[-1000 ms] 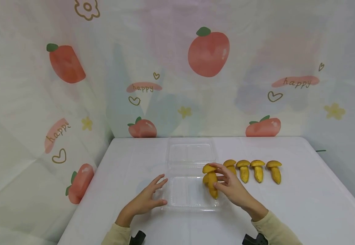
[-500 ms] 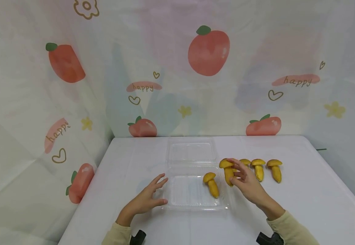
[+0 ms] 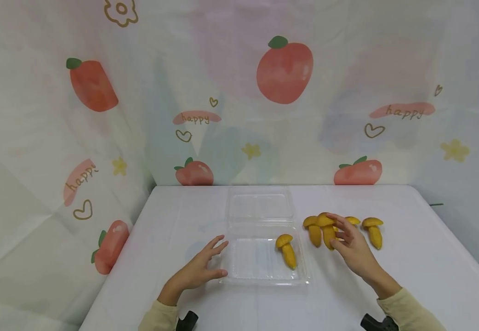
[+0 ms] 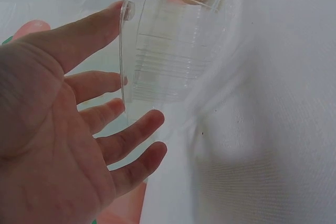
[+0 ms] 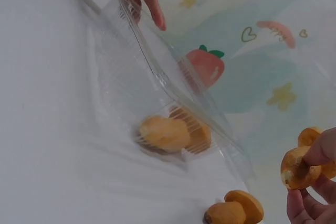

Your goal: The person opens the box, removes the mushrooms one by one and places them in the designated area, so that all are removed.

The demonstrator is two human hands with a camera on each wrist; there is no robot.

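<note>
A clear plastic clamshell box (image 3: 248, 281) lies opened flat on the table, its lid (image 3: 260, 207) at the back. One yellow mushroom (image 3: 287, 253) lies in the right part of the base. My right hand (image 3: 353, 250) pinches another mushroom (image 3: 327, 232) between thumb and fingers, cap up, right of the box; the right wrist view shows that held mushroom (image 5: 298, 169) from its stem end. My left hand (image 3: 198, 266) rests at the box's left side, fingers spread; in the left wrist view the thumb (image 4: 100, 30) lies at the rim, but contact cannot be told.
Right of the box, a row of mushrooms lies on the white table (image 3: 206, 308): one at the left (image 3: 314, 231), one at the far right (image 3: 373, 233), and others partly behind my right hand. A printed fruit cloth (image 3: 231, 69) stands behind the table.
My right hand has moved right with the mushroom, from over the box to in front of the row. The other mushroom has stayed in the box. My left hand has hardly moved.
</note>
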